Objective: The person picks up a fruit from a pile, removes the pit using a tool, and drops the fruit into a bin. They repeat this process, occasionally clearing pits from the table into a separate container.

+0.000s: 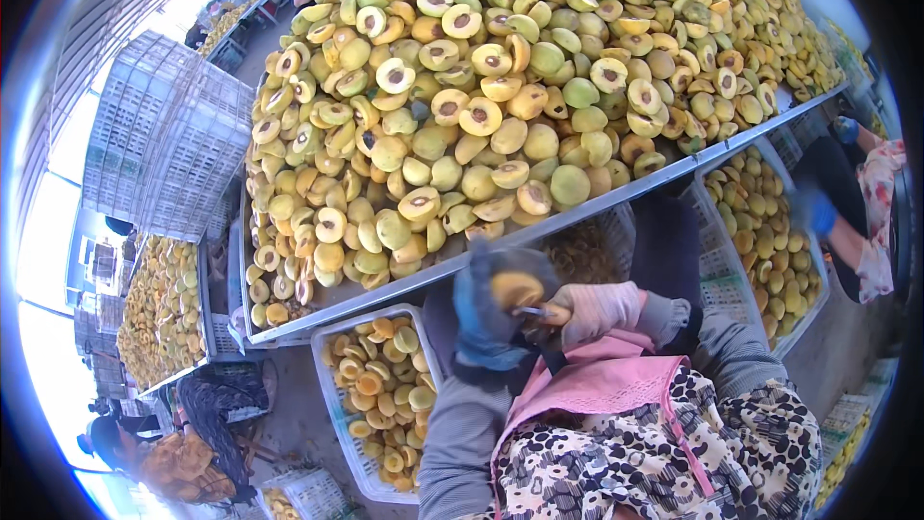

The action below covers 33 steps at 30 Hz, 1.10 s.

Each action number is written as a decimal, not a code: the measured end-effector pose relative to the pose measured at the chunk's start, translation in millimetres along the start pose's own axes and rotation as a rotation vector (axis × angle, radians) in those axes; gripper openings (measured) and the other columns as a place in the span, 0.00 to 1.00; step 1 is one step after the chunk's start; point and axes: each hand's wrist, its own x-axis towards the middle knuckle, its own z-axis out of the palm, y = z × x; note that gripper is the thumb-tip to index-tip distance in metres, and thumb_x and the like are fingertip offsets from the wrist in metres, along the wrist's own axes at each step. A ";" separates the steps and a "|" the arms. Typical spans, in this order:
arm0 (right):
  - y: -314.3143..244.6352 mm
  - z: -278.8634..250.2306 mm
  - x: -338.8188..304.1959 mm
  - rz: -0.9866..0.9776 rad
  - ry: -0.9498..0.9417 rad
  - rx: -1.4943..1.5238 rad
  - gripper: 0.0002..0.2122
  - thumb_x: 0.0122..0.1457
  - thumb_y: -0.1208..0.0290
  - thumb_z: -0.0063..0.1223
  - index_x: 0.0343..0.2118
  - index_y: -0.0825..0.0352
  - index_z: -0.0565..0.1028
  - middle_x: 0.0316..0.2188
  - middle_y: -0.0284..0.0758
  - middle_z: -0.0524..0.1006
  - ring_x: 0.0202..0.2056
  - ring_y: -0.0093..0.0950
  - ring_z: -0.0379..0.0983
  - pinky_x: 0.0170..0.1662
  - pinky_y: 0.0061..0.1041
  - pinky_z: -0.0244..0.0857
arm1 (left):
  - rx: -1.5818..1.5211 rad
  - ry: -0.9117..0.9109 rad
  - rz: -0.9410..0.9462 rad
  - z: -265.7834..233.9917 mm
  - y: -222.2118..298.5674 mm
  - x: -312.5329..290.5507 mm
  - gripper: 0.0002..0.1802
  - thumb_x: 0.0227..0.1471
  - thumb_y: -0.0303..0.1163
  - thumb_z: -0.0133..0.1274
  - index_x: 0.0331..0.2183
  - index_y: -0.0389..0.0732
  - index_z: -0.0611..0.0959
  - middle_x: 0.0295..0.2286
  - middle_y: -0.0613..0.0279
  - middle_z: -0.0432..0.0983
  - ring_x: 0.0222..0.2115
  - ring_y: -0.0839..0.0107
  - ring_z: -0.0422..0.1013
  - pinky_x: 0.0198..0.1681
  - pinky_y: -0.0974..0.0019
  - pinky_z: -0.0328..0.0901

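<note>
My left hand (489, 313), in a blue and dark glove, is closed around a yellow peach half (517, 289) just in front of the table's near edge. In a pale glove, my right hand (599, 313) grips a small tool (545, 312) with a brownish handle, its tip against the fruit; the tip's shape is hidden. Both hands are over my lap, above a pink apron (597, 380). Beyond them a large heap of halved peaches (481, 116), many with the brown stone side showing, covers the metal-edged table (539, 233).
A white crate (332, 395) of peach halves stands on my left, another crate (729, 275) on my right. Under the table edge, a container holds dark scraps (583, 253). A blue-gloved co-worker (818, 215) sits at right, another person (183, 462) at lower left. Stacked crates (164, 135) rise far left.
</note>
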 end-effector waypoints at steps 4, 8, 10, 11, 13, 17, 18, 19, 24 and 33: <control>27.9 -57.7 -11.9 0.451 0.125 -0.901 0.12 0.54 0.67 0.52 0.38 0.65 0.80 0.28 0.44 0.80 0.34 0.37 0.78 0.37 0.34 0.71 | 0.678 0.478 -0.041 -109.9 41.3 -26.7 0.18 0.46 0.36 0.63 0.37 0.35 0.83 0.24 0.56 0.79 0.28 0.62 0.75 0.34 0.61 0.68; 55.0 -74.2 -5.5 0.389 0.315 -1.062 0.14 0.55 0.64 0.47 0.45 0.53 0.77 0.28 0.44 0.79 0.33 0.44 0.78 0.36 0.40 0.71 | 1.713 0.486 0.300 -159.1 60.7 -23.9 0.31 0.39 0.39 0.67 0.46 0.37 0.79 0.42 0.48 0.76 0.45 0.54 0.70 0.49 0.55 0.64; 58.9 -70.3 3.6 0.302 0.337 -1.093 0.14 0.56 0.62 0.46 0.43 0.58 0.76 0.28 0.46 0.79 0.34 0.45 0.77 0.37 0.42 0.70 | 1.732 0.465 0.554 -171.6 55.4 12.2 0.36 0.37 0.37 0.68 0.50 0.38 0.77 0.46 0.47 0.74 0.50 0.53 0.67 0.52 0.56 0.63; 28.5 -56.7 7.2 0.306 0.320 -1.030 0.13 0.55 0.61 0.47 0.37 0.64 0.77 0.27 0.46 0.79 0.33 0.46 0.77 0.36 0.42 0.70 | 1.755 0.396 0.510 -177.6 56.6 33.9 0.39 0.36 0.37 0.67 0.53 0.40 0.74 0.49 0.47 0.71 0.52 0.52 0.66 0.54 0.55 0.61; 33.9 -49.6 12.7 0.335 0.319 -1.044 0.14 0.54 0.60 0.48 0.34 0.65 0.77 0.26 0.46 0.79 0.32 0.47 0.77 0.36 0.42 0.70 | 1.744 0.309 0.317 -172.4 59.0 69.7 0.40 0.34 0.33 0.66 0.53 0.38 0.74 0.51 0.44 0.70 0.53 0.50 0.65 0.56 0.53 0.60; 29.3 -42.6 5.1 0.288 0.356 -0.987 0.14 0.52 0.61 0.51 0.36 0.65 0.77 0.27 0.47 0.79 0.31 0.47 0.76 0.35 0.42 0.70 | 1.231 0.241 0.417 -227.0 62.6 85.2 0.34 0.37 0.24 0.60 0.51 0.34 0.75 0.51 0.47 0.71 0.51 0.56 0.69 0.56 0.58 0.62; 24.5 -42.3 5.0 0.302 0.369 -0.958 0.15 0.52 0.61 0.52 0.40 0.63 0.77 0.28 0.47 0.79 0.32 0.47 0.76 0.36 0.41 0.70 | 0.894 0.274 0.399 -230.2 63.3 80.4 0.33 0.38 0.21 0.58 0.51 0.34 0.76 0.51 0.50 0.71 0.50 0.59 0.71 0.55 0.60 0.64; 20.4 -43.3 1.6 0.315 0.376 -0.950 0.15 0.52 0.61 0.52 0.40 0.63 0.77 0.28 0.47 0.79 0.32 0.47 0.76 0.36 0.41 0.70 | 0.624 0.361 0.275 -202.8 67.1 75.5 0.30 0.43 0.22 0.54 0.52 0.33 0.74 0.50 0.54 0.71 0.47 0.64 0.71 0.49 0.61 0.70; -37.0 -21.2 5.7 -0.077 0.552 -0.818 0.20 0.54 0.58 0.53 0.51 0.55 0.72 0.27 0.45 0.78 0.31 0.46 0.76 0.36 0.40 0.70 | -0.269 0.237 0.156 -107.9 68.3 39.4 0.28 0.57 0.43 0.46 0.54 0.37 0.71 0.42 0.47 0.76 0.35 0.54 0.77 0.35 0.57 0.76; -74.1 5.1 14.7 -0.227 0.554 -0.863 0.22 0.61 0.56 0.46 0.58 0.54 0.64 0.22 0.44 0.76 0.24 0.44 0.74 0.28 0.40 0.66 | 0.754 0.019 0.614 -12.8 15.9 11.9 0.36 0.51 0.15 0.54 0.58 0.43 0.60 0.54 0.45 0.65 0.48 0.54 0.71 0.51 0.55 0.69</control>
